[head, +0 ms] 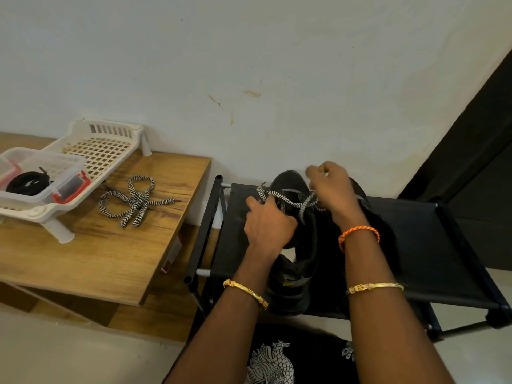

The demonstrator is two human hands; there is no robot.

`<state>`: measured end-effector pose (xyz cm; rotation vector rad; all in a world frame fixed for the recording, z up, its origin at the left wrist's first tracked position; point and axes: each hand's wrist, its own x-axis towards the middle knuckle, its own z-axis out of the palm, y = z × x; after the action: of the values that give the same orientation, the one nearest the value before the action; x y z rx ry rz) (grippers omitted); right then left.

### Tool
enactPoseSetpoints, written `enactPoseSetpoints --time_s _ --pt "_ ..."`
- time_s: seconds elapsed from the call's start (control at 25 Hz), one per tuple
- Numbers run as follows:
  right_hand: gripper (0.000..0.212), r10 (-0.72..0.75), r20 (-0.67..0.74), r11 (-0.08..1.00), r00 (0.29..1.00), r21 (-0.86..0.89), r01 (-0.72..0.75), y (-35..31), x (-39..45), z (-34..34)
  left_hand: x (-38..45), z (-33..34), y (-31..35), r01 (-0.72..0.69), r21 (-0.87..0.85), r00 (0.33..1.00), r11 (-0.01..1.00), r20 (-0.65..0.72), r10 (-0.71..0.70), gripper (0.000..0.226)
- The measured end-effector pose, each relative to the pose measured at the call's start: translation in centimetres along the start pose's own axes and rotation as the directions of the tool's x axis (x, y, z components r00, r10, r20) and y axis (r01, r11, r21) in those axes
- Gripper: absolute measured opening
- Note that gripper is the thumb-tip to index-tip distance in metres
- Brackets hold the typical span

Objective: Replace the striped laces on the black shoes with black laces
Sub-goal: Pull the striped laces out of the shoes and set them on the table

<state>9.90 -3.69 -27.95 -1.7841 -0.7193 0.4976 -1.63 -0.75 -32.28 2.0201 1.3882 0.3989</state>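
While one striped lace (137, 200) lies pulled out on the wooden table (116, 253), both hands, left hand (268, 226) and right hand (331, 187), gripping the second striped lace (288, 200), half drawn from a black shoe (300, 245) on the rack (432, 245) to the right; black laces (26, 183) unused in the far-left tub (41, 173).

Matt black cloth rack top (415, 245), grained wooden table (91, 259), white plastic tray (83, 134), woven striped lace (135, 200)

A home corner — painted wall (249, 65), wooden side table (97, 253), black fabric shoe rack (421, 231), tiled floor (41, 350).
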Motion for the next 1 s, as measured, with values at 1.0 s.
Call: enactPoseSetpoints --time_s 1.0 --pt "0.02 0.084 0.032 0.392 0.996 0.918 -0.063 -10.5 -3.8 -5.9 -1.3 -8.6 2.1 -0.187 -0.505 0.968 0.843 0.053 0.247 0.018"
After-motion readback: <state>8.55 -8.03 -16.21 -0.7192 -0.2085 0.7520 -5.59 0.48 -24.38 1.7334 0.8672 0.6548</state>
